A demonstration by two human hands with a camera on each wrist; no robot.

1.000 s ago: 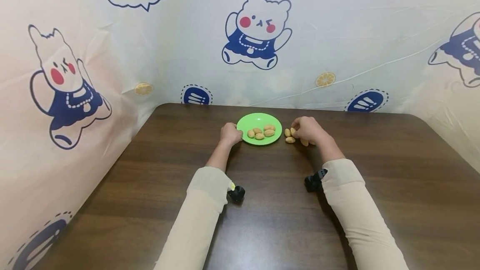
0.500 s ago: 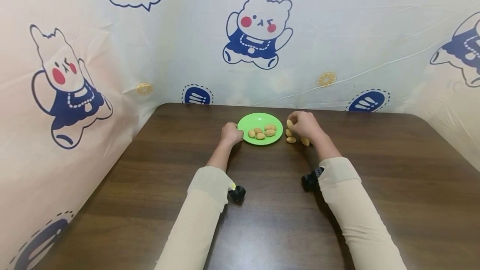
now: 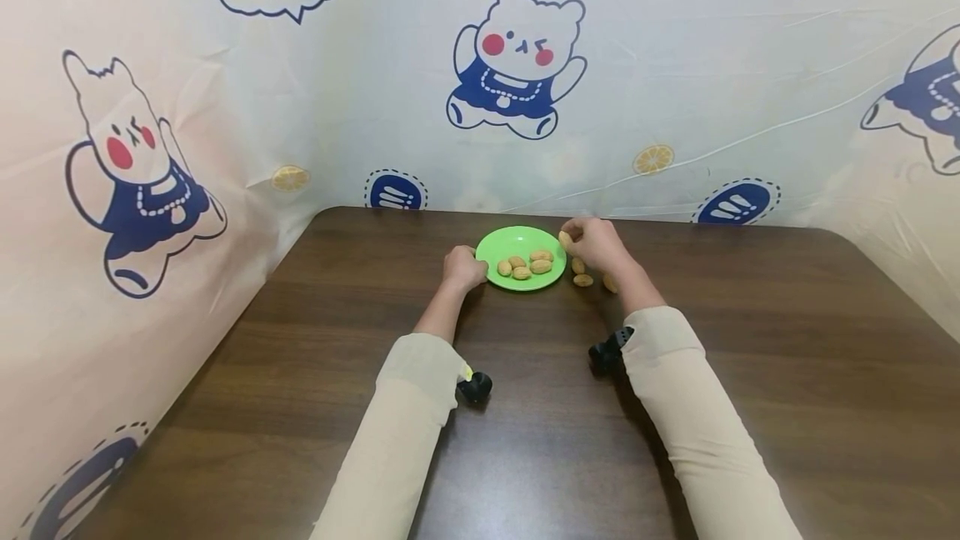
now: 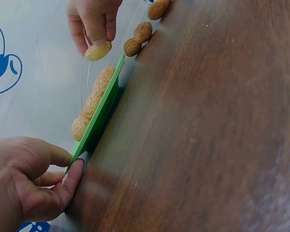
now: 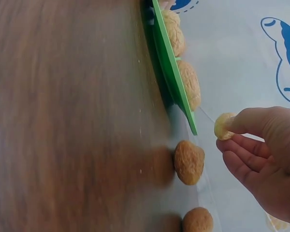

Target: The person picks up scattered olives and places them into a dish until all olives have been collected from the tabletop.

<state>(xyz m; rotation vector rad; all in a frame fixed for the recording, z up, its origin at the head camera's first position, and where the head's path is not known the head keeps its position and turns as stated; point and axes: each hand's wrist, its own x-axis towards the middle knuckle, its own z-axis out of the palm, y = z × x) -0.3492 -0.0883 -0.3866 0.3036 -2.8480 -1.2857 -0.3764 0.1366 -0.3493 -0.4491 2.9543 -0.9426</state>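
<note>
A green plate point(image 3: 519, 236) lies near the far edge of the table with several peanuts in the shell point(image 3: 541, 266) on it. At its left side my left hand point(image 3: 463, 267) pinches the rim, thumb on one face and fingers on the other, as the left wrist view shows. My right hand point(image 3: 597, 243) holds one peanut point(image 5: 224, 126) between thumb and fingertips, raised just beside the plate's right rim. Below that hand, on the table, lie a peanut point(image 3: 582, 280) and another peanut point(image 3: 577, 265). One more peanut point(image 3: 610, 283) is partly hidden by the right wrist.
The brown wooden table point(image 3: 525, 457) runs back to a printed cloth point(image 3: 360, 90) that hangs behind and at the sides. Small black cameras sit at the left wrist point(image 3: 475, 388) and right wrist point(image 3: 609, 353).
My right hand has picked a peanut up from the group on the table and moved it left and back to the plate's right rim. The left hand stays at the plate.
</note>
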